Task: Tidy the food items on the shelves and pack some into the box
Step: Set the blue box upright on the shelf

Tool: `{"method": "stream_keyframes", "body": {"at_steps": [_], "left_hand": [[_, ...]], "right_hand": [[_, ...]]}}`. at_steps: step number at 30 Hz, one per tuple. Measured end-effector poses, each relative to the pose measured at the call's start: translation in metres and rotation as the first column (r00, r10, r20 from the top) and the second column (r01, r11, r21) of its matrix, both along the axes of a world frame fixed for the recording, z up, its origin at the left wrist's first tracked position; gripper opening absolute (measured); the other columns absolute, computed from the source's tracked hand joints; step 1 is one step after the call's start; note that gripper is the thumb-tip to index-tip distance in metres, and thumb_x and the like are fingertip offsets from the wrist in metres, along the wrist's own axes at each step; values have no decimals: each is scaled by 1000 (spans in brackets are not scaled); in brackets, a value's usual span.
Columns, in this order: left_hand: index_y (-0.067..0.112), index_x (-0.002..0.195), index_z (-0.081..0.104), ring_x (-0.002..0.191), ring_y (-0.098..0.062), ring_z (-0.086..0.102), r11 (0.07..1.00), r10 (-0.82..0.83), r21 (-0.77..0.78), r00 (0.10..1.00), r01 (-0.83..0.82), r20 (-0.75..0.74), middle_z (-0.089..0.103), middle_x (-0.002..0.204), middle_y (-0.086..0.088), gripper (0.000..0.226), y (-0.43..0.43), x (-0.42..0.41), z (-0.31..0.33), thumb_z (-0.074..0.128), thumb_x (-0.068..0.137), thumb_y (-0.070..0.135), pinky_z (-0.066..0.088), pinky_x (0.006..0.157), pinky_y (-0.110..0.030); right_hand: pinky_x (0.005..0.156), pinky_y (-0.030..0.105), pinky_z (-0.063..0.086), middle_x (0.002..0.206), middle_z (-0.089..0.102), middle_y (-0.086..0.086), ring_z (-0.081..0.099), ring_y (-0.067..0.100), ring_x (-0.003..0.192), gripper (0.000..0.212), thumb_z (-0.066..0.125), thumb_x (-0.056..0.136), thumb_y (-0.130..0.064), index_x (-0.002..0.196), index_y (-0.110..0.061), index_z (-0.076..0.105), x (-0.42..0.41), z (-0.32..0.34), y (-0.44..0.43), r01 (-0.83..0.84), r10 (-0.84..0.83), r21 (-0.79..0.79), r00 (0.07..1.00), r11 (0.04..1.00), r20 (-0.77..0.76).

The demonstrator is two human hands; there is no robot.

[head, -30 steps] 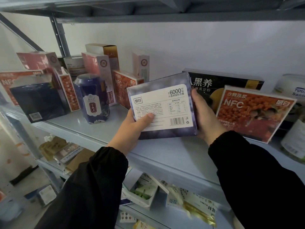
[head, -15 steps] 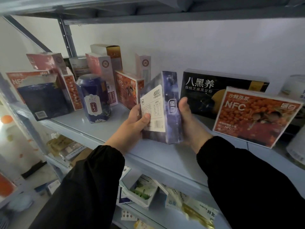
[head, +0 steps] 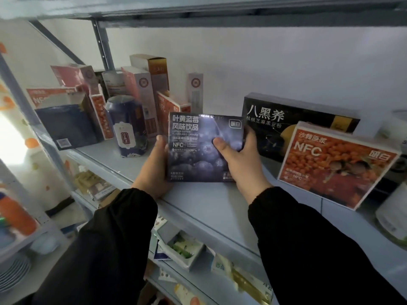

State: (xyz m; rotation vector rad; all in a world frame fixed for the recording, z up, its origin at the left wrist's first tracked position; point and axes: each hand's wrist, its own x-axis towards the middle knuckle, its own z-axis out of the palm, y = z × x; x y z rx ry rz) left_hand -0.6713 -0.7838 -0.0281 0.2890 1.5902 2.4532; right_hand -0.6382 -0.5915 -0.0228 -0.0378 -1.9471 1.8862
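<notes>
The blueberry drink box [head: 191,159] stands upright at the middle of the shelf [head: 211,208], its glossy dark purple front turned to the camera, flat and roughly square. Both hands grip it. The left hand [head: 154,166] clasps the left edge with its thumb lying along that edge, fingers hidden behind the box. The right hand [head: 241,164] holds the right side, thumb pressed on the front face, fingers wrapped out of sight at the back. The box's lower edge sits down at the shelf board; whether it rests there cannot be told. Its lower right corner is covered by the right hand.

Just behind and to the right a long black box [head: 286,119] stands against the wall, partly hidden by the right hand and by a leaning orange box [head: 330,172] marked NFC. Bare grey board lies in front of the blueberry drink box, out to the shelf's front lip. To the left, apart from the hands, stands a round blue tin [head: 128,128], then a dark blue box [head: 66,126], with tall cartons [head: 141,84] crowded behind; their print is blurred. At the far right a white jar [head: 394,212] is cut off by the frame. Black sleeves cover much of the lower shelf, where loose packets [head: 185,249] lie jumbled.
</notes>
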Motion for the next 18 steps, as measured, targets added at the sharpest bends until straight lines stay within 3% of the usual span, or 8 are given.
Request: {"method": "stream_keyframes", "body": {"at_steps": [4,7,9,11,12,14,16,18], "left_hand": [[14,129,65,105,-29,75,998,51,22,999,-51,16,76,119,-15,48,8,-2,-2,36,109,46,63,81,-38],[10,136,60,115,-37,70,996,84,-12,996,-84,-33,70,128,-22,39,6,-3,-7,47,108,33,58,96,-49],[10,131,62,111,-36,71,994,95,-42,993,-98,-76,72,124,-20,31,6,-3,-9,48,105,17,59,95,-49],[11,126,65,103,-31,74,993,92,-64,989,-100,-111,75,115,-16,29,6,-1,-9,46,104,5,62,85,-41],[10,123,65,97,-29,75,993,79,-78,989,-89,-124,77,110,-14,30,7,1,-9,45,103,0,62,79,-37],[8,119,67,89,-24,76,989,75,-119,987,-92,-141,78,101,-10,33,9,5,-8,44,100,-6,61,72,-31],[15,112,72,89,-19,75,979,66,-178,979,-100,-191,79,100,-5,29,8,6,-8,55,93,0,60,75,-29],[26,107,76,98,-15,72,959,19,-269,967,-90,-255,79,106,2,29,6,4,-11,64,86,10,57,86,-30]], "right_hand": [[116,46,45,149,53,-11,52,10,137,87,83,75,-57,148,-40,40,5,4,-2,48,-48,11,999,999,-13],[115,44,46,148,55,-9,54,10,135,92,83,70,-61,149,-37,42,8,8,-2,66,-65,36,998,997,-19],[113,30,43,150,50,-5,51,5,131,90,85,78,-51,153,-32,38,9,8,0,76,-76,83,997,994,-7],[99,10,36,150,44,0,47,-4,116,86,84,86,-41,156,-26,35,11,9,3,102,-102,175,995,979,-4],[96,7,33,150,40,3,45,-6,113,88,83,87,-38,157,-24,33,13,10,4,118,-120,226,993,967,-5],[105,12,28,157,30,6,37,-1,125,99,85,86,-36,162,-23,24,18,13,5,164,-167,332,986,929,-20],[114,19,23,163,20,8,27,11,144,107,87,83,-36,164,-27,17,26,16,9,233,-216,462,972,856,-90],[124,31,21,166,17,10,17,23,155,103,86,83,-41,164,-29,23,35,21,14,345,-273,625,938,700,-212]]}}
